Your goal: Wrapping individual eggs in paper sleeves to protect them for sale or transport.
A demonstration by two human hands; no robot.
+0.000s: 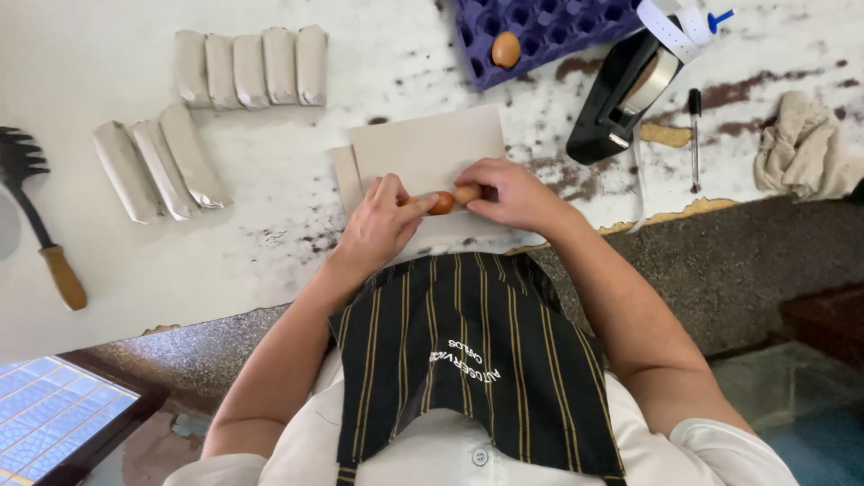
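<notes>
Two brown eggs lie end to end on a grey sheet of paper near the table's front edge. My left hand presses its fingertips on the darker egg from the left. My right hand cups the lighter egg from the right. A second grey sheet peeks out under the first at its left side.
Several grey paper-wrapped rolls lie in two groups at the back left. A purple egg tray holding one egg sits at the back. A black tape dispenser, a pen, a crumpled cloth and a wooden-handled fork surround the work area.
</notes>
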